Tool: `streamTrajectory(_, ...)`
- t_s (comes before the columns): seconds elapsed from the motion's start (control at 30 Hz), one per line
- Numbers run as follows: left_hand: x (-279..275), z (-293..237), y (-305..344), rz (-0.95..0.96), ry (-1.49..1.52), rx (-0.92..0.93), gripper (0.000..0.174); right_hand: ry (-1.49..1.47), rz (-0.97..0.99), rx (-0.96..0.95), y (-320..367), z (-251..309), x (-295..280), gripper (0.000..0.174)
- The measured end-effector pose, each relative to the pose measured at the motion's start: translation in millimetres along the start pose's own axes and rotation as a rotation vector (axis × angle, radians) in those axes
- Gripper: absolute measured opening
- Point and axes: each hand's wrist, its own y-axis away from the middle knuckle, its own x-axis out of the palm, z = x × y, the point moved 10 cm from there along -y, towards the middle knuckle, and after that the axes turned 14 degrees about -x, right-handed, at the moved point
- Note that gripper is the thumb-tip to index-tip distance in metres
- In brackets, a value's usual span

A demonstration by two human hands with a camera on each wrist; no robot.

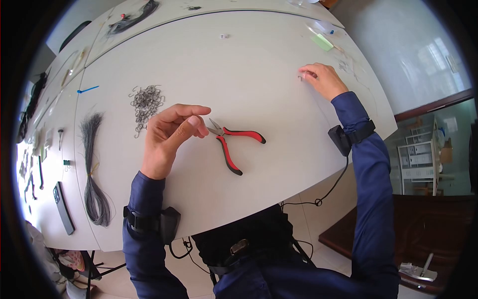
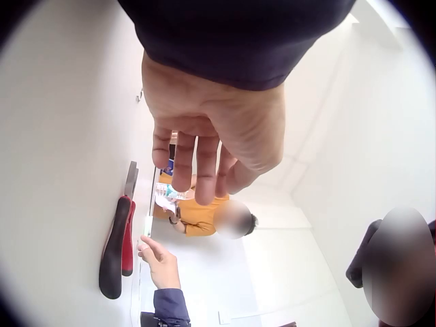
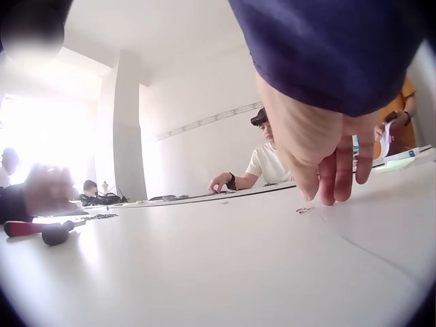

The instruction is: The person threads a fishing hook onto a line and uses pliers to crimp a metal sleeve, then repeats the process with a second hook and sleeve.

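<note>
Pliers [image 1: 234,145] just beside left hand [image 1: 172,133], fingertips pinched, right hand [image 1: 322,79] well apart, fingers straight

The white worktop [image 1: 259,74] joins more worktops [image 1: 52,164] left of the left hand [image 1: 172,132] and beyond it. Right of the right hand [image 1: 323,79] rises a pale wall [image 1: 398,45] with a dark wood strip [image 1: 433,107] below. Lower on that side are a white shelf unit [image 1: 418,159], a dark brown table [image 1: 423,224] and a light tiled floor [image 1: 323,204]. Far left of the right hand, strong daylight enters by a window [image 3: 27,136] beside a white pillar [image 3: 126,129].
</note>
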Motion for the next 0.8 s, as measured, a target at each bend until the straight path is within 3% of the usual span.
streamTrajectory(0.03, 0, 1, 0, -0.003, 0.001, -0.004, 0.026, 0.018, -0.067, -0.038, 0, 1, -4, 0.020)
streamTrajectory(0.13, -6, 2, -1, -0.032, 0.013, 0.001, 0.026, -0.048, -0.024, 0.089, 14, -5, -11, 0.025)
streamTrajectory(0.27, -8, 4, -1, -0.061, 0.021, -0.021, 0.026, -0.020, 0.177, 0.257, 41, 6, -8, 0.031)
streamTrajectory(0.37, -9, 4, -2, -0.077, 0.002, -0.027, 0.027, 0.071, 0.088, 0.140, 49, 24, -7, 0.031)
streamTrajectory(0.47, -9, 3, -2, -0.081, -0.002, -0.017, 0.027, 0.184, 0.077, -0.096, 42, 47, 3, 0.034)
streamTrajectory(0.57, -9, 2, -2, -0.077, 0.007, -0.004, 0.027, 0.209, 0.153, -0.059, 39, 38, 14, 0.038)
streamTrajectory(0.67, -9, 2, -1, -0.082, 0.004, 0.002, 0.027, 0.211, 0.120, -0.124, 33, 23, 14, 0.039)
streamTrajectory(0.8, -10, 3, -1, -0.076, 0.032, 0.001, 0.027, 0.027, 0.039, -0.037, 35, 24, -7, 0.038)
